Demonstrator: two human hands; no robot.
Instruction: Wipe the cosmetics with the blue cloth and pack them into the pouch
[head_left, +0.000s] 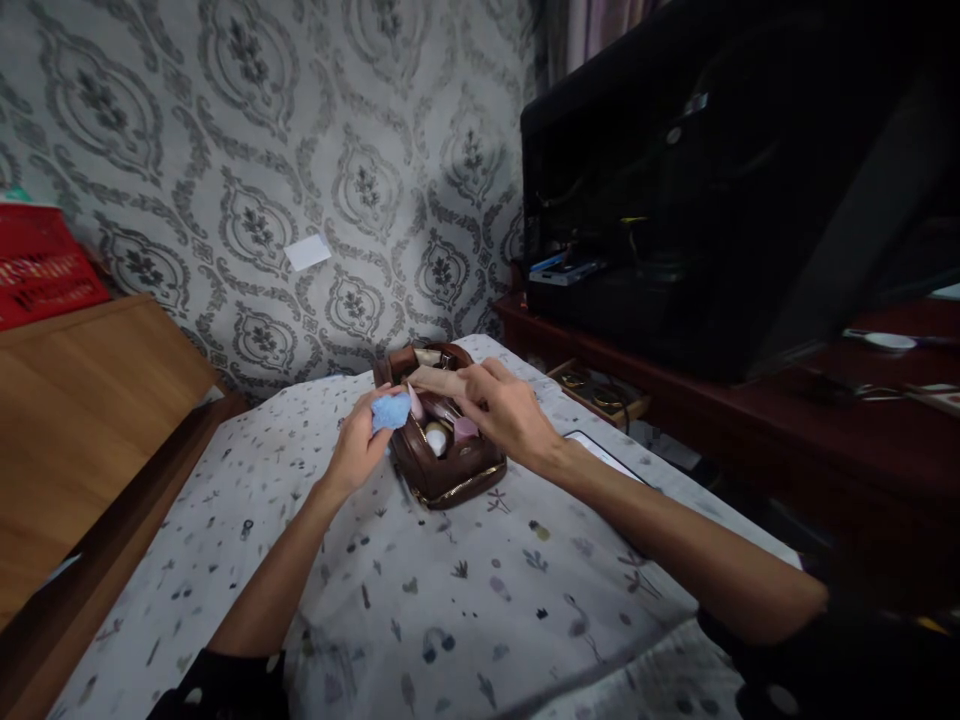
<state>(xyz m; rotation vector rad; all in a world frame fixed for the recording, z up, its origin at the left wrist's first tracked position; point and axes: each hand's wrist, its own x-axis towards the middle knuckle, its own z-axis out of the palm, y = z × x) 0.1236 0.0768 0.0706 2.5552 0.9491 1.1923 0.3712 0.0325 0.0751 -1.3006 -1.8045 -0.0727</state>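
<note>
A brown bag (457, 480) stands open on the patterned white cloth, with a gold-coloured zipper along its near edge. Inside it are a round white item (436, 438), a pink item (465, 430) and other small things. My left hand (360, 440), at the bag's left side, is closed on a crumpled light blue item (391, 411). Over the bag's right side, my right hand (506, 410) pinches a flat beige item (436, 381) that extends left above the opening.
A phone (607, 455) lies right of the bag, partly behind my right forearm. An open drawer (600, 395) with small items is beyond it, below a large black screen (705, 200). At left stand a wooden panel (97, 420) and a red bag (49, 265).
</note>
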